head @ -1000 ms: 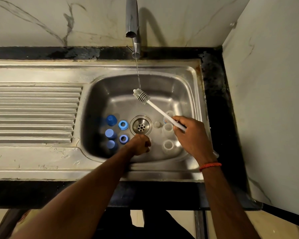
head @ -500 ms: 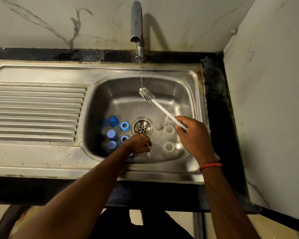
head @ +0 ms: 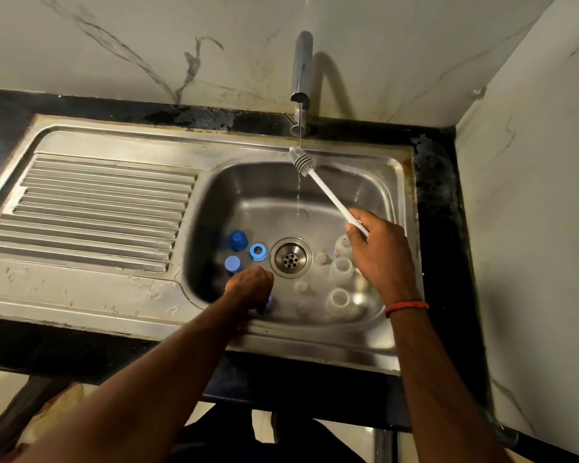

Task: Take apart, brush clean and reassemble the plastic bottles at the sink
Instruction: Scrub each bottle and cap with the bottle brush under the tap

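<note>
- Right hand (head: 378,252): closed around the white handle of the bottle brush (head: 318,182), held above the right side of the sink (head: 395,182); grey bristle head tilted up to the far left, under the thin stream from the tap (head: 302,71)
- Left hand (head: 249,285): down in the basin, near-left of the drain (head: 291,259), fingers curled onto a blue part (head: 269,303) mostly hidden beneath; whether it is actually gripped, cannot tell
- Blue caps (head: 238,240) and a blue ring (head: 258,251) lie left of the drain
- Clear plastic bottles (head: 341,269) stand open-mouthed right of the drain, below the right hand
- Ribbed drainboard (head: 91,208) on the left
</note>
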Action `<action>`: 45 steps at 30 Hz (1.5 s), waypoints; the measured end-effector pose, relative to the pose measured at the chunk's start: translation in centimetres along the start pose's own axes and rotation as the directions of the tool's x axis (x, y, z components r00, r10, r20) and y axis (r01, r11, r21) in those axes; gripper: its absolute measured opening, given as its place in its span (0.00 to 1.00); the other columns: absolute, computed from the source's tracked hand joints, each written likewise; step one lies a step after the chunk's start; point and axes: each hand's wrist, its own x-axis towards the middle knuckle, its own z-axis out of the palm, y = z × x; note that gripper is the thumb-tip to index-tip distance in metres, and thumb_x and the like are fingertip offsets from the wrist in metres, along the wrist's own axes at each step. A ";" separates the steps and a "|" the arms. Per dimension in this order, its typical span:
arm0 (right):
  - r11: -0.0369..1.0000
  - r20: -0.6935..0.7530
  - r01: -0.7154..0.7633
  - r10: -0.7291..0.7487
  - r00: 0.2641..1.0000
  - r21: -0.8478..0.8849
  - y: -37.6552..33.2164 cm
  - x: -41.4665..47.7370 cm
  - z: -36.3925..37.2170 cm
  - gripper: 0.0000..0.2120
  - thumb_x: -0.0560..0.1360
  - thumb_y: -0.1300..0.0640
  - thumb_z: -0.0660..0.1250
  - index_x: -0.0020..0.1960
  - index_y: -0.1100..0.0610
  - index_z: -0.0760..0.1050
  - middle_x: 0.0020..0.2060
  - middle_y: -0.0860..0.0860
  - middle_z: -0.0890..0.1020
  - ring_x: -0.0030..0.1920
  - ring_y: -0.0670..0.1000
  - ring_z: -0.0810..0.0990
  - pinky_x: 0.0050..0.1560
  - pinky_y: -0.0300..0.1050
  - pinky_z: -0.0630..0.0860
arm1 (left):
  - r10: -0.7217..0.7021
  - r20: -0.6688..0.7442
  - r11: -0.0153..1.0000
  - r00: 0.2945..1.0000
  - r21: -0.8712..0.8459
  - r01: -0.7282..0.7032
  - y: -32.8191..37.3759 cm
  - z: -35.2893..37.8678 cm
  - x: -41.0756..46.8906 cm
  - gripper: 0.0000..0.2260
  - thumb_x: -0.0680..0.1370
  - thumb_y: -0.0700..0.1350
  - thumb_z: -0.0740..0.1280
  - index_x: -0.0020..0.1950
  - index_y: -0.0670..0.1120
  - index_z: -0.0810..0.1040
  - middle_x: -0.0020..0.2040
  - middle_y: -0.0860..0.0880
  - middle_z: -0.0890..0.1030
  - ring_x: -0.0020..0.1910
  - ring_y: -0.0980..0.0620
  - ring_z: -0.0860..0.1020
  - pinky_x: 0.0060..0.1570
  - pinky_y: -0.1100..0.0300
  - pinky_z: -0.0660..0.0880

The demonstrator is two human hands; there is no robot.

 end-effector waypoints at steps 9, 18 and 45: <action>0.999 -0.010 -0.015 0.016 1.000 0.034 -1.1 0.6 -0.4 0.11 0.81 0.53 0.64 0.62 0.48 0.79 0.42 0.47 0.83 0.40 0.48 0.80 0.43 0.46 0.79 | -0.171 0.027 0.963 0.985 -0.208 0.173 -0.2 1.3 0.4 0.26 0.78 0.49 0.68 0.72 0.39 0.67 0.63 0.40 0.78 0.59 0.41 0.79 0.64 0.42 0.75; 0.998 -0.069 0.019 -0.015 0.998 0.058 -3.2 1.0 -1.9 0.12 0.81 0.55 0.64 0.63 0.50 0.79 0.44 0.48 0.84 0.35 0.42 0.79 0.41 0.40 0.78 | -0.047 0.004 0.989 0.999 -0.140 0.047 -0.3 -0.8 -0.4 0.15 0.76 0.52 0.71 0.56 0.43 0.79 0.56 0.44 0.82 0.50 0.47 0.80 0.56 0.52 0.79; 0.973 0.107 0.232 -0.231 0.967 0.005 -11.2 -4.8 -0.6 0.10 0.81 0.52 0.63 0.60 0.46 0.79 0.31 0.44 0.75 0.33 0.42 0.76 0.36 0.35 0.70 | -0.303 -0.290 -0.896 0.908 -0.237 -0.375 -2.3 -16.0 -10.6 0.15 0.84 0.48 0.62 0.61 0.38 0.79 0.47 0.41 0.85 0.42 0.50 0.84 0.39 0.61 0.82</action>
